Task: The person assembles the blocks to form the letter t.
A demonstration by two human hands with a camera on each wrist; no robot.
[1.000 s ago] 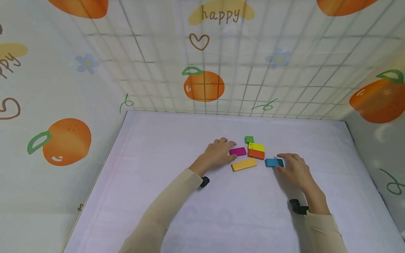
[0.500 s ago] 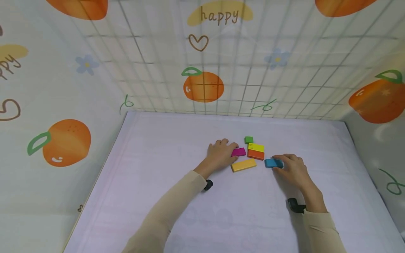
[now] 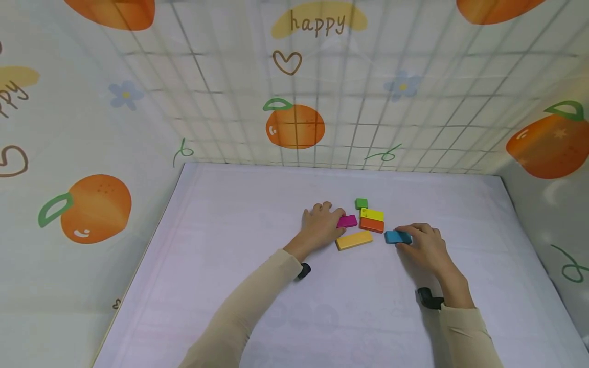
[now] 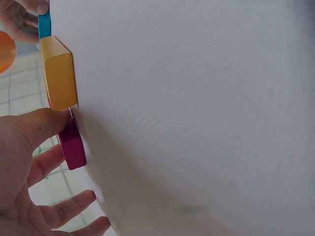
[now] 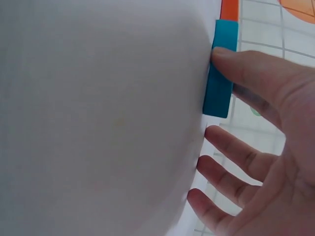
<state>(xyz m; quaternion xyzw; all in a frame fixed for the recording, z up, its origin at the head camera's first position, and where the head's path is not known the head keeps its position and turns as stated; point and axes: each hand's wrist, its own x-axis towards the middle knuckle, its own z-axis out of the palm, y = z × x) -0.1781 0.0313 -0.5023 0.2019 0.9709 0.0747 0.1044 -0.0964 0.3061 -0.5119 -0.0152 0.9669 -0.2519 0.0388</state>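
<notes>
My left hand [image 3: 319,225] pinches a magenta block [image 3: 347,221] between thumb and index finger; the other fingers are spread, their tips down at the table. In the left wrist view the end of this magenta block [image 4: 74,150] shows just past the thumb. My right hand [image 3: 425,245] pinches a blue block [image 3: 398,237] by its long sides, seen closer in the right wrist view, where the thumb lies across the blue block [image 5: 219,93]. Between the hands, a yellow block [image 3: 372,214] lies against an orange-red block [image 3: 371,225]. A longer amber block [image 3: 354,240] lies in front of them.
A small green block [image 3: 361,204] touches the back of the yellow one. Everything lies on a white-covered table [image 3: 230,204]. Behind it hangs a printed curtain [image 3: 221,128] with oranges and a grid; similar cloth stands at both sides.
My left hand has moved slightly right, and its thumb and index finger have closed on the magenta block. The right hand has closed in on the blue block, which has hardly moved.
</notes>
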